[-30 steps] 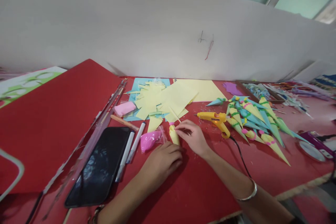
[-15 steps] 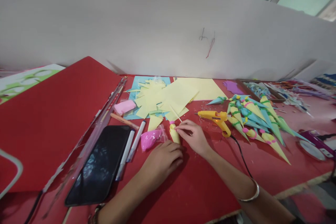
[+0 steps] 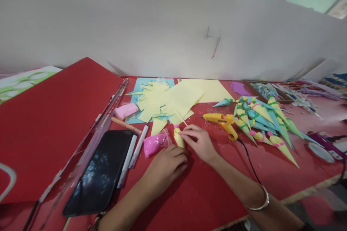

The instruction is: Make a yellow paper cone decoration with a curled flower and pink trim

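Note:
A small yellow paper cone (image 3: pixel 178 140) with a pink ball at its top lies on the red table, between my hands. My left hand (image 3: pixel 168 162) is curled round its lower end, fingers closed. At its upper part, my right hand (image 3: pixel 198 140) has thumb and forefinger pinched together, with a thin pale stick (image 3: pixel 181 117) rising from the fingers. Whatever lies between the fingertips is too small to make out. Just left of the cone is a bag of bright pink clay (image 3: pixel 154 145).
A yellow glue gun (image 3: pixel 222 121) lies right of my hands, its cord running forward. Beyond it are piled paper cones (image 3: pixel 260 115). Yellow paper pieces (image 3: pixel 151 99) lie behind; a black phone (image 3: pixel 101 173) and markers (image 3: pixel 138 147) are at left.
The view has shifted slightly, so the table things sit a little further left. Both hands keep nearly the same pose at the yellow cone.

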The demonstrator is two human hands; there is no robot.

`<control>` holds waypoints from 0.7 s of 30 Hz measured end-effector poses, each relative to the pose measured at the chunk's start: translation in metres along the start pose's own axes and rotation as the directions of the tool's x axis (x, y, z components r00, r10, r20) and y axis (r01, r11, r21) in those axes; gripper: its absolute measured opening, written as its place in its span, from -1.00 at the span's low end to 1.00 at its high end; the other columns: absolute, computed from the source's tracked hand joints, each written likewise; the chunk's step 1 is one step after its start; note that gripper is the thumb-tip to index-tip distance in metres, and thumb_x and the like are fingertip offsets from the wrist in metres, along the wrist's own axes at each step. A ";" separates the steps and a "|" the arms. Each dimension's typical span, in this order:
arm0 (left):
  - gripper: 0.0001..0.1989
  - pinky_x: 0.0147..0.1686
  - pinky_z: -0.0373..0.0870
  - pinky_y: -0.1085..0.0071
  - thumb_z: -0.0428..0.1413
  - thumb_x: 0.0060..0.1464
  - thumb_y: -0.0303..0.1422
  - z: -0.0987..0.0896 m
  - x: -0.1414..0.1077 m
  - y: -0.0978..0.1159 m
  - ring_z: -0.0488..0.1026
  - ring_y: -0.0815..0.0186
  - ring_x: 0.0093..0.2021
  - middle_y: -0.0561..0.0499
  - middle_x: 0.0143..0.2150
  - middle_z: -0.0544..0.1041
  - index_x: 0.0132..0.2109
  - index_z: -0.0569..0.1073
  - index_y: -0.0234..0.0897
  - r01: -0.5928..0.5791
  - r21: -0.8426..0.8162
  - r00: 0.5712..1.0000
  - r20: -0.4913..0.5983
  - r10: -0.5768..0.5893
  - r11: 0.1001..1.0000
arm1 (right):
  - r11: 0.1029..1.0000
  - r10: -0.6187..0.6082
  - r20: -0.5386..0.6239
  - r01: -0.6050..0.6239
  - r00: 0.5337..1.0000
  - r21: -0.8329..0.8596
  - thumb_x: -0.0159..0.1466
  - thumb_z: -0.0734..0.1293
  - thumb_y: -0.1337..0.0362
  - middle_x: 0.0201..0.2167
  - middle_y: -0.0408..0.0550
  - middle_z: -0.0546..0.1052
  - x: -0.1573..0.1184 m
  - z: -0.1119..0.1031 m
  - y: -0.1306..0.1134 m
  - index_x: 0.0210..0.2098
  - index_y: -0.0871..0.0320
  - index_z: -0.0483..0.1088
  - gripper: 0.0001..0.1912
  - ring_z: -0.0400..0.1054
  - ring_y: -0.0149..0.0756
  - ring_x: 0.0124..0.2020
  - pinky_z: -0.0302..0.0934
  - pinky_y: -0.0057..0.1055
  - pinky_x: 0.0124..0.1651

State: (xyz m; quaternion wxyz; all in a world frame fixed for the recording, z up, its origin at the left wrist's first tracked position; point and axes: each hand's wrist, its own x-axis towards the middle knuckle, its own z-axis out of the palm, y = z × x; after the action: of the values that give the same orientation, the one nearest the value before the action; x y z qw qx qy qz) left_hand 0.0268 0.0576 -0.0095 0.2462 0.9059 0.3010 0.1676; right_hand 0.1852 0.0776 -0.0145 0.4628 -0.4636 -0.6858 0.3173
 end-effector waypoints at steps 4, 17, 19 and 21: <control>-0.88 -0.22 0.30 0.34 0.00 0.08 -0.46 -0.001 0.000 0.001 0.35 0.27 -0.22 0.00 -0.23 0.49 -0.34 0.43 -0.26 0.012 0.018 1.000 0.020 -0.013 1.000 | 0.997 -0.043 0.050 0.046 0.998 -0.055 0.19 0.22 0.34 -0.34 -0.08 0.43 -0.002 -0.001 0.000 -0.17 0.00 0.45 -0.74 0.32 -0.30 -0.31 0.19 -0.38 -0.24; -0.88 -0.17 0.27 0.34 0.01 0.07 -0.49 -0.003 0.000 0.000 0.33 0.26 -0.15 0.03 -0.14 0.48 -0.32 0.44 -0.26 0.041 -0.018 0.998 0.051 -0.040 0.999 | 0.984 -0.112 0.032 0.116 0.993 -0.133 0.18 0.23 0.39 -0.35 -0.06 0.49 -0.003 -0.004 -0.003 -0.27 0.08 0.48 -0.78 0.37 -0.33 -0.31 0.24 -0.42 -0.23; -0.87 -0.17 0.27 0.34 0.00 0.07 -0.48 -0.002 0.000 0.000 0.33 0.26 -0.16 0.03 -0.14 0.48 -0.32 0.44 -0.25 0.045 -0.025 0.998 0.048 -0.044 0.999 | 0.981 -0.131 0.033 0.135 0.991 -0.143 0.17 0.23 0.40 -0.36 -0.07 0.49 -0.003 -0.004 -0.002 -0.30 0.11 0.48 -0.79 0.37 -0.34 -0.31 0.24 -0.43 -0.23; -0.87 -0.18 0.28 0.34 0.01 0.07 -0.48 -0.002 -0.001 0.001 0.34 0.27 -0.17 0.02 -0.16 0.48 -0.33 0.45 -0.25 0.054 -0.054 0.998 0.035 -0.053 0.997 | 0.977 -0.143 0.042 0.148 0.989 -0.155 0.17 0.23 0.42 -0.36 -0.07 0.49 -0.003 -0.004 -0.001 -0.31 0.12 0.48 -0.80 0.37 -0.35 -0.31 0.24 -0.44 -0.23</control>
State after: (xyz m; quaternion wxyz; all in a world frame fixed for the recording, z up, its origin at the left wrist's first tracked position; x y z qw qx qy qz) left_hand 0.0257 0.0575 -0.0075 0.2805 0.8931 0.3162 0.1541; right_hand 0.1890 0.0741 -0.0131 0.4361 -0.4423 -0.7478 0.2344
